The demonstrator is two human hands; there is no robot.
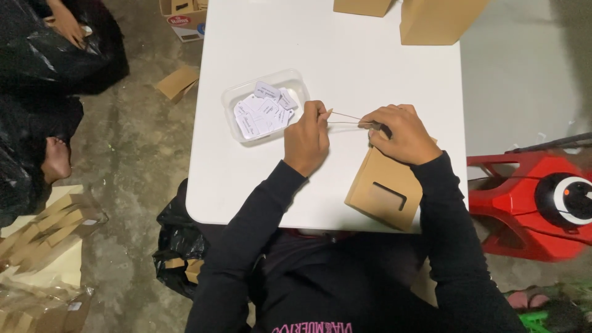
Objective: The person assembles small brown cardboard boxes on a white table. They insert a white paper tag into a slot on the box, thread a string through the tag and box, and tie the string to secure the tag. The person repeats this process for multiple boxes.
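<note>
**Pulling a string taut over a small cardboard box**

I am seated at a white bench (pixel 345 55), looking down at my own two hands in black sleeves. My left hand (pixel 306 139) has its fingers pinched together on one end of a thin tan string (pixel 346 117). The string runs level to my right hand (pixel 401 132), whose fingers are closed on its other end at the top of a brown cardboard box (pixel 383 188). The two hands are near each other, with the string stretched in the gap between them.

The box has a small cut-out window and lies tilted at the bench's near right corner, its lower corner just at the front edge and its right side close to the right edge. Just beside my left hand, toward the middle of the bench, sits a clear plastic tray (pixel 237 95) holding white paper tags (pixel 265 111). The bench surface beyond my hands is bare white up to two more brown boxes (pixel 435 21) at the far edge.

Off the right edge stands a red plastic stool (pixel 512 197). Off the left edge, the concrete floor (pixel 132 148) carries loose cardboard pieces (pixel 177 82), and another person in black (pixel 37 74) sits well apart from me. A black plastic bag (pixel 179 240) lies by my left elbow, under the bench's near left corner.
</note>
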